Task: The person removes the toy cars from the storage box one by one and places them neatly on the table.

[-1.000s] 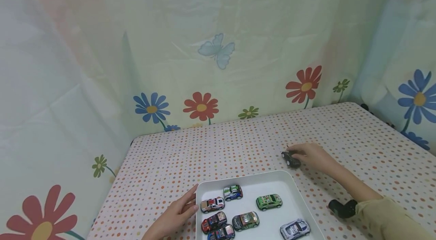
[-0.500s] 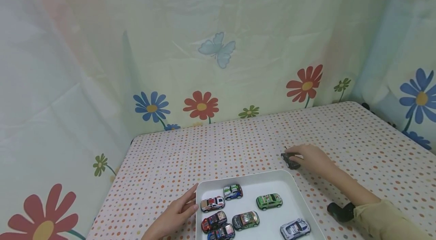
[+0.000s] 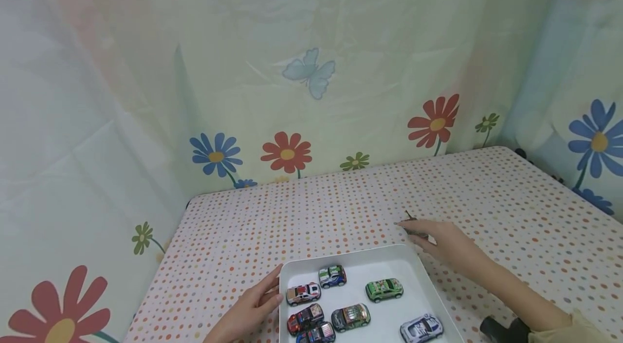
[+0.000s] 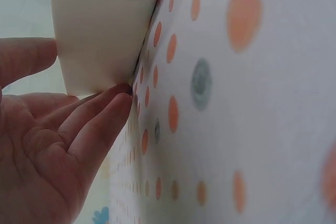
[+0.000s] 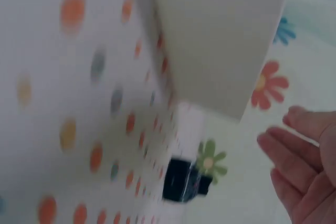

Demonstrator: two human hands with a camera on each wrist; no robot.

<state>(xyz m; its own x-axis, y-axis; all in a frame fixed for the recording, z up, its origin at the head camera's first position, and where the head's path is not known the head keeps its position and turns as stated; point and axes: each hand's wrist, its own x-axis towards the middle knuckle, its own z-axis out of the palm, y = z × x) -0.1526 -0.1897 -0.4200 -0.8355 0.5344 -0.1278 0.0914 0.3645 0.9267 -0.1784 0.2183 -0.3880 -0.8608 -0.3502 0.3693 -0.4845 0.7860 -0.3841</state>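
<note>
My left hand (image 3: 250, 305) rests against the left wall of a white tray (image 3: 365, 255), fingers fairly straight. In the left wrist view its thumb touches the rim and its fingertips meet the wall low down, by the table. My right hand (image 3: 445, 245) is past the tray's far right corner, over a small dark toy car (image 3: 422, 235) with a thin upright antenna; the hand hides most of it in the head view. The right wrist view shows the dark car (image 5: 181, 181) standing on the table, with the spread fingers (image 5: 286, 153) apart from it.
Several toy cars lie in the tray: a green one (image 3: 384, 289), a silver one (image 3: 421, 328), a dark green one (image 3: 350, 317) and others along the left wall. A dotted cloth (image 3: 272, 218) covers the table. Flowered curtains (image 3: 233, 88) hang behind and at both sides.
My right hand has come off the dark car and shifted slightly toward me, its fingers parting. The car stays about where it was. The left hand and tray have not moved.
</note>
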